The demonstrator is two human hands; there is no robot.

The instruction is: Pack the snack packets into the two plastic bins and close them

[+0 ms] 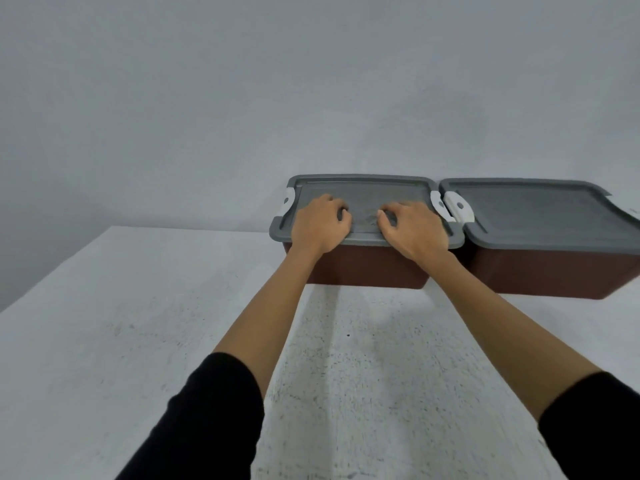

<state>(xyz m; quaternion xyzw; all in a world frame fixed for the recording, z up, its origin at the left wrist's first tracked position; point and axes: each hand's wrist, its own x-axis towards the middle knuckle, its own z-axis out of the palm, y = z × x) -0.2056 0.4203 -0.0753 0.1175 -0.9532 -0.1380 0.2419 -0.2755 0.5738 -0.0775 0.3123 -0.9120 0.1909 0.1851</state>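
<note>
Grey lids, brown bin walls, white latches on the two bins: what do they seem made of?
Grey rectangular lid of the left bin: likely moulded plastic, matte, with a raised rim and rounded corners. Brown bin wall: seemingly smooth opaque plastic with a dull sheen. White latch: probably hard plastic, slightly glossy, shaped like a moulded clip.

A plain indoor room, more staged workspace than home: a blank pale grey wall (242, 81) stands right behind a white, speckled desk (121, 306); which kind of room cannot be told
</note>
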